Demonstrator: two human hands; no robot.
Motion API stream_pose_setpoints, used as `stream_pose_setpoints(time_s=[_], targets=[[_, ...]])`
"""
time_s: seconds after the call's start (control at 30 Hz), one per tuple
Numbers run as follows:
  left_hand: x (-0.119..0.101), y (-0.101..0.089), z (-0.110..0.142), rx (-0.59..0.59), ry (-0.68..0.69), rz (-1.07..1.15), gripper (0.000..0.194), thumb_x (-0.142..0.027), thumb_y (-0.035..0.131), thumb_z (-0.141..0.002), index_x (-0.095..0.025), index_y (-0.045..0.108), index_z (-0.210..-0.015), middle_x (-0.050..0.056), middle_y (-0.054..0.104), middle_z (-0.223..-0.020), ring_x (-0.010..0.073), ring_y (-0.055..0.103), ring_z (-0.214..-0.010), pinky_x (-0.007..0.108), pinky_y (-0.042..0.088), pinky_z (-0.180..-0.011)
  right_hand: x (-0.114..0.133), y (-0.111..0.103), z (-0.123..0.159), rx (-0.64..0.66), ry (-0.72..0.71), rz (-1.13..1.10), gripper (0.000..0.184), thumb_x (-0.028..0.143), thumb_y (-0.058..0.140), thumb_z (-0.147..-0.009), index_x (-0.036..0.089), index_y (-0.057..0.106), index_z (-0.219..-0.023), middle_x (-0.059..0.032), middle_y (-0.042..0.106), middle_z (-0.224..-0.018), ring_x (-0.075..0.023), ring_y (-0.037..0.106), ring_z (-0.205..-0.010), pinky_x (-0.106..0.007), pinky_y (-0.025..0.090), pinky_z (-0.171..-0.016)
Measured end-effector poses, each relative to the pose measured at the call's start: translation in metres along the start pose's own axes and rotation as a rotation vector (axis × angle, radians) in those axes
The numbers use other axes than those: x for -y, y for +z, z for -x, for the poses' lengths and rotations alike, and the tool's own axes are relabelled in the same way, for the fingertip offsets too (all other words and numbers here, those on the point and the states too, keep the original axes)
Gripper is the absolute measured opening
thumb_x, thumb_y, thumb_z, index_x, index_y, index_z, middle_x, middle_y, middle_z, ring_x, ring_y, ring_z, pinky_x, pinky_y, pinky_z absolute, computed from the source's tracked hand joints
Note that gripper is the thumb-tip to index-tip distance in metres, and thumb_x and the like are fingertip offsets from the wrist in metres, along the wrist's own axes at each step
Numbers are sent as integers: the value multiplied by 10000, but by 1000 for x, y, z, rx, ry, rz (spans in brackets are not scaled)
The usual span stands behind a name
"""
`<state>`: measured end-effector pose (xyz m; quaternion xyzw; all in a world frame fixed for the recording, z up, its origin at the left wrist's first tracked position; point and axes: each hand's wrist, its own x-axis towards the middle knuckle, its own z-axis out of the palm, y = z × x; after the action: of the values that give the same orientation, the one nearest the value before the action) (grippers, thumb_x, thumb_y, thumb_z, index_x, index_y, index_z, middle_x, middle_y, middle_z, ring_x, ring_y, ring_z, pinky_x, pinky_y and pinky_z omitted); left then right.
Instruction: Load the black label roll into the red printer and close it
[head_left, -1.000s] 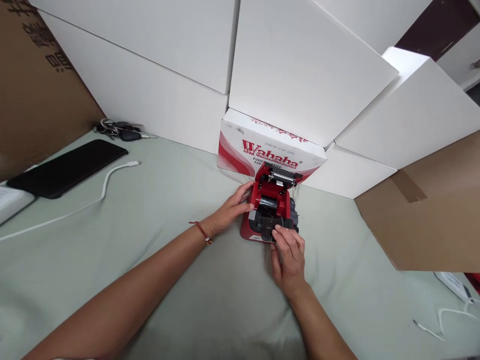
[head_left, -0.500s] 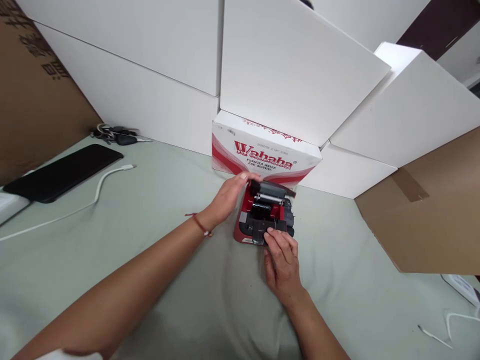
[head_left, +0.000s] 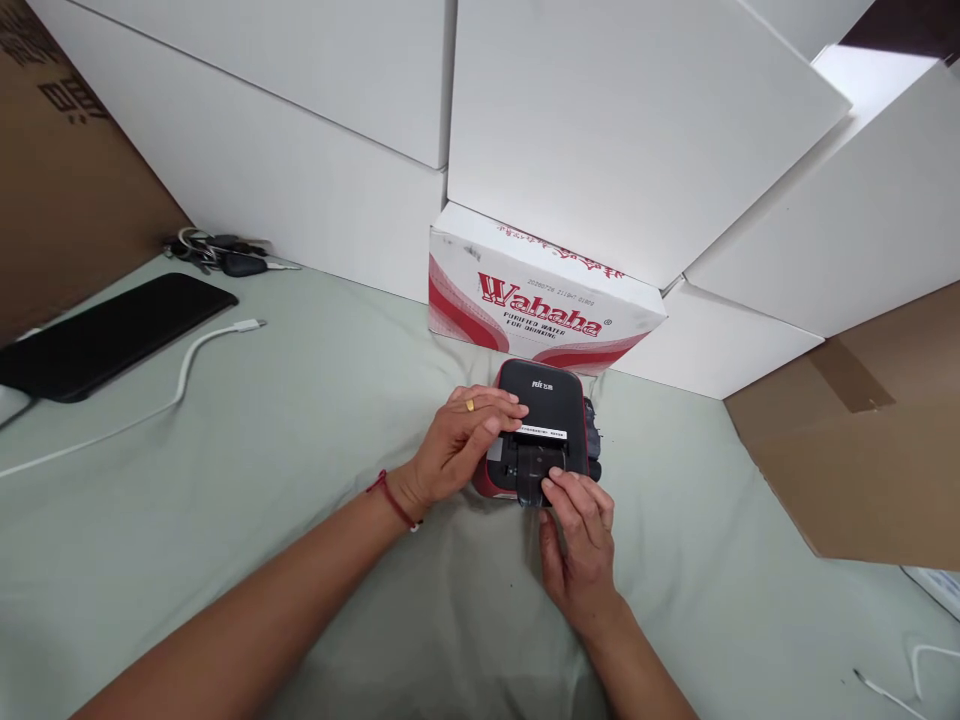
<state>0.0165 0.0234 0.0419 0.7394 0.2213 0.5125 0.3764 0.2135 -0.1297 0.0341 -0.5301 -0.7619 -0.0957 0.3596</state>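
A small red and black label printer [head_left: 547, 400] sits on the cloth with its black lid down. My left hand [head_left: 469, 430] rests on the lid's left side, fingers stretched out and holding nothing. A dark, see-through label strip [head_left: 531, 475] hangs out of the slot at the printer's front. My right hand [head_left: 581, 535] grips the strip's right side, with fingertips on top and the thumb below. Beside the printer's right side is a dark crumpled thing [head_left: 592, 430] whose kind I cannot make out.
Behind the printer stands a Wahaha water carton [head_left: 544, 310] against white boxes [head_left: 585, 130]. On the left lie a black phone [head_left: 120, 335], a white cable [head_left: 187, 365] and keys [head_left: 225, 252]. A brown cardboard box [head_left: 847, 440] borders the right.
The printer's raised lid has come down under my left hand, which moved toward the front. My right hand stays at the strip. The view has shifted slightly.
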Motion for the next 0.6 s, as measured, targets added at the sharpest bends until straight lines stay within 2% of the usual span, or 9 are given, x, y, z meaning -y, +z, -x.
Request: stream_pose_setpoints(time_s=[0.1,0.17,0.23,0.27,0.33,0.4,0.5,0.6], targets=[[-1,-6,0,86,-7,69,269,-407,578,-1042,-282,799,-1129,83,821,-1226,308,682,-1277,542,469,-1151,0,0,-2,-10,-4,8,653,13,543,-990,250,496,-1597,-123,686,-1400,-250,614,-1330,-492,526,-1121],[-2,-8,2,134,-67,160,247,-387,633,-1011,-292,783,-1182,84,782,-1318,319,604,-1404,551,408,-1240,0,-1,-4,-8,-11,8,651,19,547,-994,247,490,-1601,-127,680,-1406,-254,602,-1344,-488,529,-1115],[0,-7,5,116,-178,261,378,-402,692,-969,-312,723,-1335,74,666,-1518,335,438,-1572,563,282,-1337,0,-2,-4,-7,-19,3,653,23,544,-998,243,478,-1610,-131,674,-1414,-257,591,-1354,-488,533,-1110],[2,-5,7,85,-236,315,536,-417,731,-935,-329,641,-1456,60,556,-1639,343,323,-1642,567,202,-1371,0,-2,-4,-7,-20,1,657,26,544,-1000,246,471,-1615,-130,672,-1418,-259,589,-1356,-489,537,-1106],[8,-1,10,23,-328,421,903,-432,795,-867,-373,371,-1663,15,268,-1813,346,96,-1714,566,66,-1397,0,-2,-3,-3,-19,-3,665,32,546,-1002,253,461,-1623,-126,672,-1426,-261,588,-1357,-500,533,-1116],[13,2,12,24,-382,492,1095,-420,816,-848,-407,160,-1724,-28,66,-1857,326,-51,-1723,549,-8,-1397,1,0,-2,-4,-7,1,670,32,542,-1002,266,460,-1624,-115,679,-1424,-259,589,-1355,-542,490,-1177],[19,2,14,110,-417,515,1108,-395,802,-875,-431,98,-1730,-62,-37,-1857,302,-127,-1717,516,-37,-1397,7,3,-1,-23,34,32,656,44,552,-1000,282,480,-1607,-94,702,-1403,-254,593,-1347,-600,379,-1267],[21,1,15,164,-427,564,1063,-396,772,-911,-443,94,-1728,-62,-29,-1857,307,-67,-1724,516,19,-1405,12,-3,-4,-20,55,50,579,113,604,-1002,250,535,-1560,-103,715,-1395,-260,607,-1336,-576,350,-1281]])
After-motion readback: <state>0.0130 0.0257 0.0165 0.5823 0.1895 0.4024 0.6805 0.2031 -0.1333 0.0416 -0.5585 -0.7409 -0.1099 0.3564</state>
